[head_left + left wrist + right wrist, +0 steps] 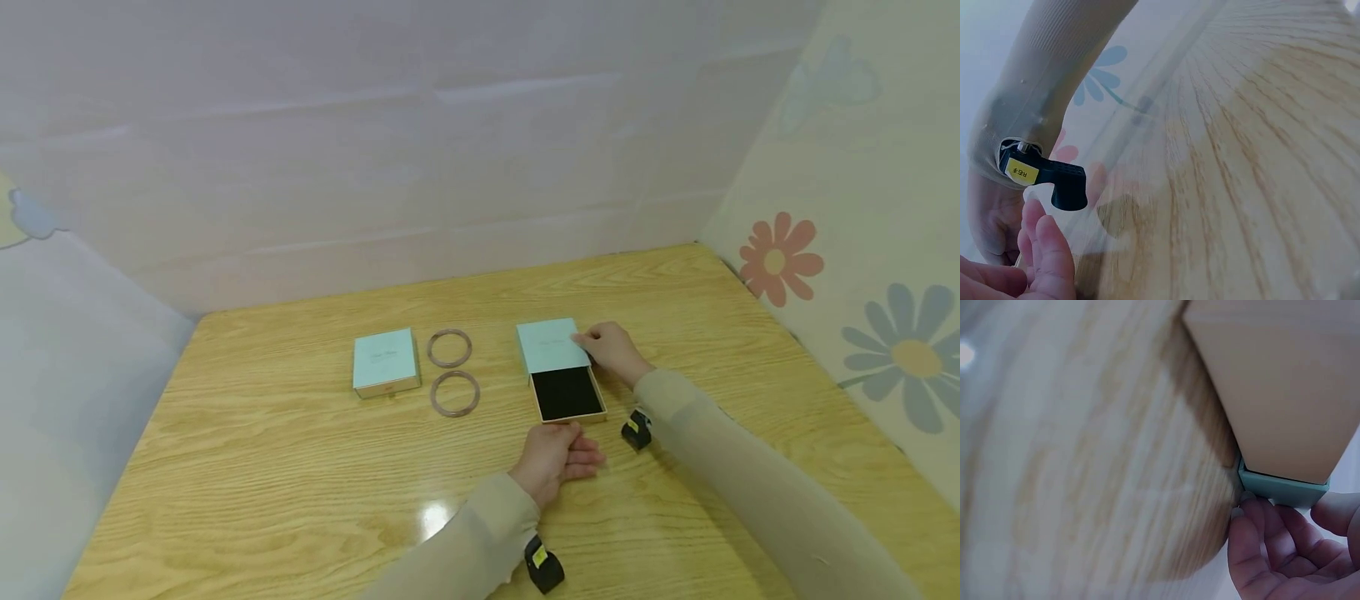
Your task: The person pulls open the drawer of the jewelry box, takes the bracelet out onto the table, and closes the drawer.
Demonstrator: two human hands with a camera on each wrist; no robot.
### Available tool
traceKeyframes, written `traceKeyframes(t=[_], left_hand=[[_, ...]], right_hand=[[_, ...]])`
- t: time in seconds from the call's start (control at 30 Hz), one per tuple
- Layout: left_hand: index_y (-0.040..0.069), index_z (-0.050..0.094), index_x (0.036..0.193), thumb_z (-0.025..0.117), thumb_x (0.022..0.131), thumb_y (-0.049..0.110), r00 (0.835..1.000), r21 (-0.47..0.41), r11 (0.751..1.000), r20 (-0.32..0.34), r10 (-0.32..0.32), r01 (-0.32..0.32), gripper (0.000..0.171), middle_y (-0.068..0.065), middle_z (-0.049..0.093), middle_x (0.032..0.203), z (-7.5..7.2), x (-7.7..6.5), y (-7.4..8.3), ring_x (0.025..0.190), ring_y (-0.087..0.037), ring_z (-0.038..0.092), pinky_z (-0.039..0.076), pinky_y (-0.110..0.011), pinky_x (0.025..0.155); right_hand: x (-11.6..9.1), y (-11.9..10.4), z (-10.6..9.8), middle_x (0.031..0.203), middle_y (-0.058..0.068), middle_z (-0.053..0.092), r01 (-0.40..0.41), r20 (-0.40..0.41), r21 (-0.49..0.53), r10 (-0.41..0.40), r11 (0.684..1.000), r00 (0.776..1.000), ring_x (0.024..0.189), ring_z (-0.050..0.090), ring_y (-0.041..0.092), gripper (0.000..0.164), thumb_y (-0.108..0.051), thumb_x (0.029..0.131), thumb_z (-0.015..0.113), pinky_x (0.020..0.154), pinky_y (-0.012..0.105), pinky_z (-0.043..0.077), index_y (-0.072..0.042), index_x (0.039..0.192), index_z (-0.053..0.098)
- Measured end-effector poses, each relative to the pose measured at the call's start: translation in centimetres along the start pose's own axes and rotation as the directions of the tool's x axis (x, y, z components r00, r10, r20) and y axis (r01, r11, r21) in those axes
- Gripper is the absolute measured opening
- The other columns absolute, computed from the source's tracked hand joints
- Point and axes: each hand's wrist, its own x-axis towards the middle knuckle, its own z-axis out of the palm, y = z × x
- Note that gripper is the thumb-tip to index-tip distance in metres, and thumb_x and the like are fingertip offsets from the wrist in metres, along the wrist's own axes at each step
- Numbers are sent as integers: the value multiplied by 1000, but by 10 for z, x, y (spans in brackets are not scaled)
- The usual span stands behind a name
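A light-blue slide-out box stands on the right of the wooden table. Its sleeve [552, 347] covers the back part, and the drawer [568, 393], lined in black, sticks out toward me. My right hand [617, 352] grips the sleeve by its right side, thumb on the top edge; the right wrist view shows fingers curled at the blue sleeve [1282, 489] beside the peach drawer wall [1279, 394]. At the drawer's front edge, my left hand [555, 460] pinches with thumb and forefinger, its other fingers stretched out. The pinch itself is mostly hidden.
Left of the slide-out box lie two purplish-grey bangles, one farther back [449, 365] and one nearer [455, 414]. Beside them sits a second light-blue box [386, 360], closed. A pale curtain [375, 208] backs the table [262, 467]; a flower-printed one hangs at right.
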Motion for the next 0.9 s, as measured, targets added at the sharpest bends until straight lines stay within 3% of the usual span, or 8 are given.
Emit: traceKeyframes(t=[0.3,0.47,0.9], left_hand=[[-6,59,105,50,101,7,999,-50,999,-35,13,-15,16,0,64,68,2,1,-1,66,-13,68,56,-26,58],[-4,59,104,51,100,5,999,-64,998,-49,22,-26,13,0,64,68,3,1,-1,66,-14,69,56,-26,57],[-2,59,102,51,99,2,998,-104,995,-59,-8,2,10,-2,63,69,7,5,-2,63,-12,67,56,-24,56]], right_hand=[[0,-1,0,66,3,46,1,2,4,-1,1000,1000,64,44,18,32,-20,103,52,59,30,39,3,82,59],[-1,-1,0,72,6,52,1,5,3,-1,1000,1000,67,47,19,32,-21,103,51,60,30,41,7,90,61],[1,1,-1,74,6,52,-6,5,-18,6,1000,1000,69,47,19,32,-21,103,51,61,30,41,8,94,62]])
